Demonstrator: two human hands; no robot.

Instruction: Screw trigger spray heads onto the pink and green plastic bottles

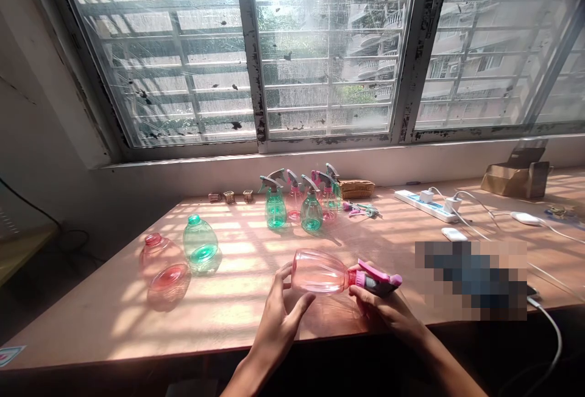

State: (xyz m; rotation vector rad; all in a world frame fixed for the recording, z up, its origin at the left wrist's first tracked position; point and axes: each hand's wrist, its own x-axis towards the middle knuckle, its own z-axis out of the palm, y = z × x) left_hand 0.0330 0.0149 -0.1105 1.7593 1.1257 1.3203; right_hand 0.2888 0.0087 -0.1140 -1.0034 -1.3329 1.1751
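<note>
A clear pink spray bottle (320, 272) lies sideways between my hands, just above the table's front part. My left hand (284, 308) cups its base, fingers behind it and thumb along the near side. My right hand (384, 308) is closed around the neck, by the pink and grey spray head (378, 278), which sits on the bottle's mouth. Further left stand two bottles without spray heads, one pink (159, 257) and one green (200, 241). Several green and pink spray bottles (275, 208) with heads on are grouped near the window wall.
Loose spray heads (363, 209) lie beside the group, near a brown box (357, 189). A white power strip (425, 205) with plugs and cables is at the right, with an open cardboard box (516, 177) behind. A blurred patch (475, 281) covers something at the right front.
</note>
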